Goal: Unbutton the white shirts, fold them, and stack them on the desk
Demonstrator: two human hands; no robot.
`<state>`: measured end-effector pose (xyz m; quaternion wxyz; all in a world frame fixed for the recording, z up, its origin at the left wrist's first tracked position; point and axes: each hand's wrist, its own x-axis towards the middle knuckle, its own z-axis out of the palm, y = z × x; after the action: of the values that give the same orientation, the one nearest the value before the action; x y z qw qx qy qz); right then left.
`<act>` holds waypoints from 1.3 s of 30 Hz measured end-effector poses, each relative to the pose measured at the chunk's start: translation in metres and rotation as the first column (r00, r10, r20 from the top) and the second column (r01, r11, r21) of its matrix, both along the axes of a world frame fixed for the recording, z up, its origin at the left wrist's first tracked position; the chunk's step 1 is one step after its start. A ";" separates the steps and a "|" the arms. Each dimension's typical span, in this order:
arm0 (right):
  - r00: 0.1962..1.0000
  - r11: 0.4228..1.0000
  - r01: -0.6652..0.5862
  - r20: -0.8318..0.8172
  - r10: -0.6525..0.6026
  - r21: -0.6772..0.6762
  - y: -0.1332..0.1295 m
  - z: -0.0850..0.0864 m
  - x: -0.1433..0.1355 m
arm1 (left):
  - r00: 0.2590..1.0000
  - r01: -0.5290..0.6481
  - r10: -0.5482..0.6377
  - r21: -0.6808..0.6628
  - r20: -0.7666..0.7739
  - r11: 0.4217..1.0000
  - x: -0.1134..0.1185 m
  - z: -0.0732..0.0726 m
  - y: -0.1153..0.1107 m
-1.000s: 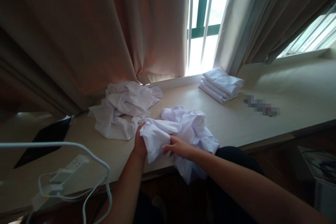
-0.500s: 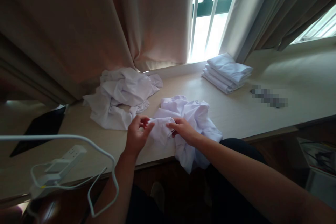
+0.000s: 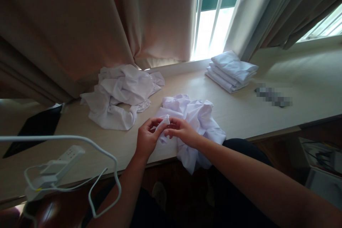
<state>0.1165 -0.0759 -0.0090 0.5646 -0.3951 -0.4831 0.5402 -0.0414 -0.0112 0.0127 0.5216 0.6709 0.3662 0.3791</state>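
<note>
A crumpled white cloth [image 3: 196, 117] lies at the table's front edge, part of it hanging over. My left hand [image 3: 150, 133] pinches a small portion of this cloth between thumb and fingers. Right beside it, my right hand [image 3: 180, 131] is closed on the same raised bit of cloth, the fingertips of both hands nearly touching. Some of the held fabric is hidden behind the fingers. Another rumpled white cloth [image 3: 120, 94] rests on the table behind and to the left. At the back right sits a stack of folded white cloths [image 3: 231, 71].
The pale table [image 3: 240, 114] runs along a curtained window. A blurred dark object [image 3: 274, 96] lies on its right part. At the left are a white power strip [image 3: 62, 162], a white cable [image 3: 80, 139] in the foreground and a dark flat item [image 3: 34, 128].
My hands have come together from either side of the cloth's edge. The stretch of fabric between them is now gathered up and folded at the fingertips.
</note>
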 end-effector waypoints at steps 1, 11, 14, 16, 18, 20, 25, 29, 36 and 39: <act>0.998 0.999 0.036 0.059 -0.037 0.025 -0.001 0.000 -0.001 | 1.000 -0.005 0.005 -0.019 0.019 1.000 0.001 0.001 -0.001; 0.719 0.924 0.297 0.581 -0.382 0.239 -0.007 -0.005 -0.005 | 0.992 -0.003 0.041 -0.298 0.123 0.955 0.013 -0.005 -0.008; 0.738 0.920 0.330 0.549 -0.392 0.214 -0.007 -0.005 -0.005 | 0.991 -0.014 0.059 -0.339 0.121 0.941 0.014 -0.009 -0.008; 0.796 0.925 0.335 0.472 -0.379 0.177 -0.006 -0.005 -0.005 | 0.988 -0.019 0.072 -0.355 0.138 0.935 0.014 -0.012 -0.007; 0.881 0.942 0.321 0.336 -0.334 0.096 -0.004 -0.006 -0.005 | 0.980 -0.033 0.103 -0.369 0.173 0.929 0.015 -0.015 -0.005; 0.950 0.960 0.280 0.153 -0.274 -0.025 -0.001 -0.006 -0.004 | 0.969 -0.087 0.160 -0.347 0.188 0.934 0.014 -0.017 -0.001; 0.939 0.948 0.219 -0.212 -0.269 -0.233 0.004 -0.001 0.005 | 0.973 -0.230 0.229 -0.024 -0.031 0.973 0.006 -0.013 0.007; 0.917 0.941 0.224 -0.271 -0.292 -0.255 0.002 0.001 0.008 | 0.953 -0.201 0.250 0.258 -0.174 0.945 0.002 -0.004 0.003; 0.949 0.974 0.131 -0.262 -0.178 -0.186 0.000 0.000 0.000 | 0.930 -0.077 0.227 0.450 -0.288 0.890 0.006 -0.005 -0.004; 0.952 0.978 0.123 -0.260 -0.164 -0.168 0.000 0.000 -0.001 | 0.939 -0.043 0.189 0.447 -0.286 0.893 0.008 -0.007 -0.005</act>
<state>0.1153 -0.0760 -0.0092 0.6322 -0.3923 -0.3288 0.5817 -0.0330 -0.0164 0.0053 0.2682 0.7995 0.3924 0.3673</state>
